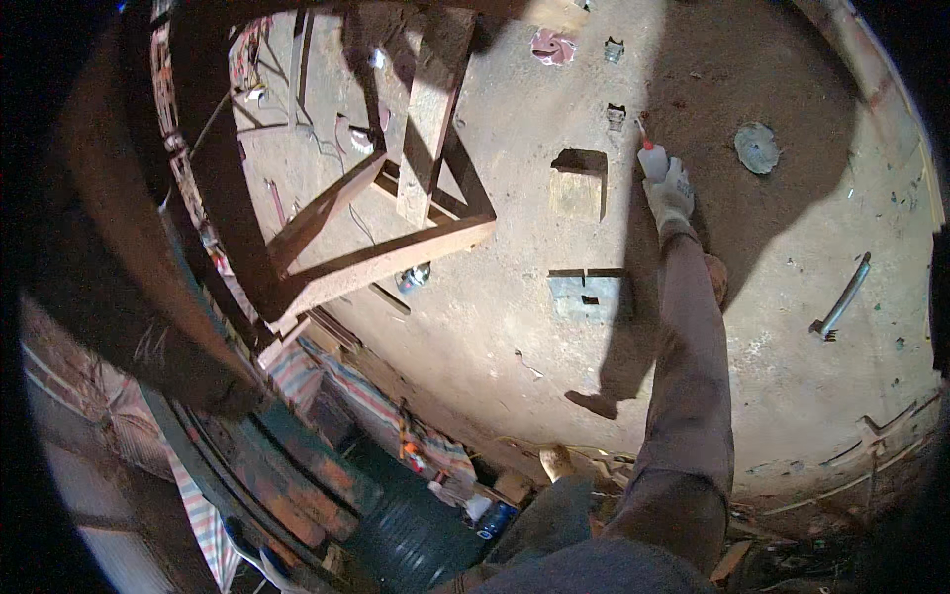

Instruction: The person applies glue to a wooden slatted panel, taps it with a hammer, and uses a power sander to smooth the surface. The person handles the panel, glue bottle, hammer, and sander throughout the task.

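My right hand (671, 198), in a pale glove, stretches forward at the end of a long dark sleeve. Its fingers wrap round a small white bottle (652, 163) with a red nozzle, which points away from me. Just left of the nozzle lies a small notched metal piece (616, 118), apart from it; a similar one (615, 49) lies farther off. Nearer to me are a wooden block (578, 190) and a grey metal plate (586, 297) with a slot and a small square hole. A round grey disc (757, 148) rests to the right. My left hand is out of sight.
An angular wooden frame (391, 252) stands on the left, with a blue-and-silver tool (414, 278) beside it. A metal bar (846, 299) lies at right, and a reddish round piece (552, 47) at the far side. A dark ribbed drum (421, 530) and a shoe (556, 461) are near me.
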Tool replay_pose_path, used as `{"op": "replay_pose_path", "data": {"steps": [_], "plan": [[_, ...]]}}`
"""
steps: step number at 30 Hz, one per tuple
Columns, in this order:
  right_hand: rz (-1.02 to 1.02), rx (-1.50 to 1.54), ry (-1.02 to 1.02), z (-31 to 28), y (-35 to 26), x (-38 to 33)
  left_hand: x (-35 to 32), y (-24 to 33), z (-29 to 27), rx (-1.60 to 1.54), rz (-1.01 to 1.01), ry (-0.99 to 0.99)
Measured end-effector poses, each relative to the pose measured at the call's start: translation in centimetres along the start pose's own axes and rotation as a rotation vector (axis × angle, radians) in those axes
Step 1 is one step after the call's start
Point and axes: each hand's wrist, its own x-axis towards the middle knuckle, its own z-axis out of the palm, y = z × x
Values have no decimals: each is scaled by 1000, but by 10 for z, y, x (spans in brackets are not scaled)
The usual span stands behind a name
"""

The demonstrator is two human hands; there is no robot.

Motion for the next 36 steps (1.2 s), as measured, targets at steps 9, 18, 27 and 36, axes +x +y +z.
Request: {"op": "replay_pose_path", "data": {"steps": [9, 18, 27, 36], "plan": [[-511, 481, -51, -123, -48, -222, 17, -42, -38, 253, 379, 6], [-701, 433, -135, -301, -152, -508, -5, -35, -44, 87, 461, 146], [-789, 375, 6, -348, -188, -713, -62, -166, -107, -460, 543, 505], [-713, -170, 156, -345, -185, -833, -100, -335, -115, -467, 349, 346]]}}
